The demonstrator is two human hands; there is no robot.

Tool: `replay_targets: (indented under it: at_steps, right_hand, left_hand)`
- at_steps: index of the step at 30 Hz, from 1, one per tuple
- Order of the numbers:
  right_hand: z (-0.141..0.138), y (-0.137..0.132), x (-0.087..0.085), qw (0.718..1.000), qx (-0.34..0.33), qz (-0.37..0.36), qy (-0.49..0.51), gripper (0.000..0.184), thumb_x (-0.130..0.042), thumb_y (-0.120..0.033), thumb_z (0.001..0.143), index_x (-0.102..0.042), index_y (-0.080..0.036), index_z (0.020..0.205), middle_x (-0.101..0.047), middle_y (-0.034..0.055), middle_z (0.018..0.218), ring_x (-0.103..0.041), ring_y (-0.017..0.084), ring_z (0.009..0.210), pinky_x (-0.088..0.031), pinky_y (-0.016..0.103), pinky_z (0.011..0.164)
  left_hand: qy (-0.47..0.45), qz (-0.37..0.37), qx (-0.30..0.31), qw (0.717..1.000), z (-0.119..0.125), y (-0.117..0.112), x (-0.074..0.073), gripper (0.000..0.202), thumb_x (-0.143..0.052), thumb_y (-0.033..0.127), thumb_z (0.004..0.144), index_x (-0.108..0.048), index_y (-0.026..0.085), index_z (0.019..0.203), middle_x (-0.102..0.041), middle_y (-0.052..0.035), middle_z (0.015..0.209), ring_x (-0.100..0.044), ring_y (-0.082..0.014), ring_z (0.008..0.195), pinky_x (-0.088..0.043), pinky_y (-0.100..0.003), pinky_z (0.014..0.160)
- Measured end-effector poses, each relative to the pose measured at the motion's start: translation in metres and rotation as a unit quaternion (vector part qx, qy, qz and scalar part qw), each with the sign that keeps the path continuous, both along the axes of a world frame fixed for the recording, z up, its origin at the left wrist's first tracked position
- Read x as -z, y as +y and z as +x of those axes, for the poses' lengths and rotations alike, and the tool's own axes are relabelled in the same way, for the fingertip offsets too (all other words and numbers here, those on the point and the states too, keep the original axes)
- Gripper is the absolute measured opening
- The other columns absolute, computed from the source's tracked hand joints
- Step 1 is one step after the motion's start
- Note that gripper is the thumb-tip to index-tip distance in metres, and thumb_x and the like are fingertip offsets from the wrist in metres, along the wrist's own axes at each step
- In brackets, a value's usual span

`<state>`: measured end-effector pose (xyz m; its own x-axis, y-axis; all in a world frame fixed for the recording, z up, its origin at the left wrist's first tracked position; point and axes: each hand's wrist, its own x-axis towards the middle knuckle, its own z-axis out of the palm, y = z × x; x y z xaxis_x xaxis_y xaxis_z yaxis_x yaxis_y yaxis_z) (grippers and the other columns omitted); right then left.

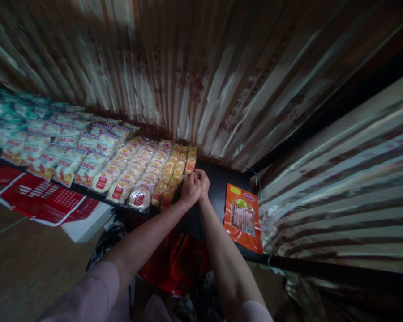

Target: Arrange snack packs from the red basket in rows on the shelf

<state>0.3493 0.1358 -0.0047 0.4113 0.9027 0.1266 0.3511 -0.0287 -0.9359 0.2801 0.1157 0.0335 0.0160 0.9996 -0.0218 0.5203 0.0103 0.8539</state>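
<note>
My left hand and my right hand meet over the dark shelf, with fingers curled in and touching each other. What lies between them, if anything, is hidden. Just beyond my fingertips, a small yellow snack packet ends the rightmost row. To the left of my hands run rows of yellow packets and clear-wrapped round crackers. On the right, a large orange snack bag with a see-through window lies flat on the shelf, apart from my right hand.
White chip bags and green bags fill the shelf's left part. A red shopping basket stands below at left, beside a white box. Something red and shiny is under my arms. Corrugated wrapped sheeting rises behind the shelf.
</note>
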Motion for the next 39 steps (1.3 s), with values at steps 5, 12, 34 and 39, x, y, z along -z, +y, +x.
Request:
replay_targets:
  at_steps: [5, 12, 34, 39]
  right_hand:
    - [-0.001, -0.009, -0.005, 1.0, 0.01, -0.004, 0.011, 0.031, -0.049, -0.03, 0.07, -0.06, -0.017, 0.096, -0.064, 0.0032, 0.084, -0.057, 0.016, 0.075, -0.046, 0.027, 0.071]
    - [-0.006, -0.035, -0.012, 1.0, 0.005, -0.009, -0.008, 0.033, -0.045, -0.028, 0.07, -0.06, -0.014, 0.096, -0.065, 0.0058, 0.087, -0.058, 0.017, 0.077, -0.045, 0.028, 0.072]
    - [-0.063, -0.185, 0.003, 0.99, -0.003, 0.076, -0.119, 0.027, -0.04, -0.028, 0.083, -0.059, -0.017, 0.099, -0.06, 0.008, 0.094, -0.056, 0.019, 0.091, -0.046, 0.033, 0.084]
    - [-0.078, -0.216, 0.016, 0.988, -0.041, 0.056, -0.14, 0.028, -0.035, -0.022, 0.086, -0.061, -0.021, 0.096, -0.059, 0.0075, 0.096, -0.056, 0.018, 0.093, -0.046, 0.032, 0.085]
  left_hand:
    - [0.002, -0.004, -0.014, 1.0, 0.001, -0.005, 0.002, 0.028, -0.039, 0.018, 0.086, -0.06, 0.014, 0.104, -0.051, -0.0131, 0.124, -0.053, -0.0192, 0.11, -0.038, -0.028, 0.099]
    - [0.007, 0.014, 0.018, 1.0, -0.004, -0.023, 0.005, 0.024, -0.039, 0.014, 0.085, -0.06, 0.014, 0.096, -0.059, -0.0109, 0.106, -0.056, -0.0167, 0.101, -0.042, -0.027, 0.095]
    - [-0.018, 0.174, 0.134, 0.975, -0.083, -0.172, 0.038, 0.043, -0.032, 0.028, 0.088, -0.046, 0.008, 0.124, -0.047, -0.0171, 0.131, -0.042, -0.0202, 0.124, -0.033, -0.037, 0.108]
    - [0.022, 0.159, 0.18, 0.97, -0.11, -0.198, 0.054, 0.043, -0.034, 0.03, 0.088, -0.048, 0.012, 0.125, -0.049, -0.0138, 0.13, -0.042, -0.0197, 0.125, -0.033, -0.036, 0.108]
